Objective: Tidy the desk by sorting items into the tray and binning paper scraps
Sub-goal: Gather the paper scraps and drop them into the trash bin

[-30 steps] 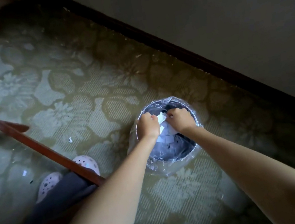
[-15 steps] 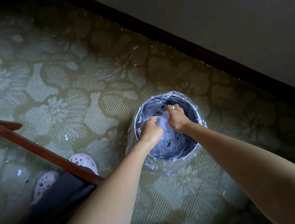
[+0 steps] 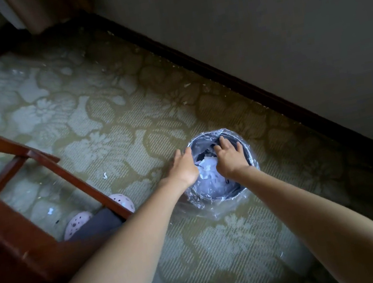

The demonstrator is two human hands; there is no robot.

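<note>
A small round bin (image 3: 217, 195) lined with a clear plastic bag stands on the patterned carpet. White paper scraps (image 3: 206, 165) lie inside it, between my hands. My left hand (image 3: 183, 166) hovers over the bin's left rim, fingers spread, holding nothing. My right hand (image 3: 229, 157) is above the bin's opening, fingers also apart and empty. The desk and the tray are out of view.
A dark red wooden chair frame (image 3: 42, 161) crosses the left side. My feet in pink perforated clogs (image 3: 121, 201) stand beside it. Small paper bits (image 3: 105, 175) lie on the carpet (image 3: 103, 101). A dark skirting board (image 3: 218, 73) and wall run behind the bin.
Both hands were pinching white paper together over the bin; now they have spread apart and the paper lies in the bin. The view has tilted up and wider.
</note>
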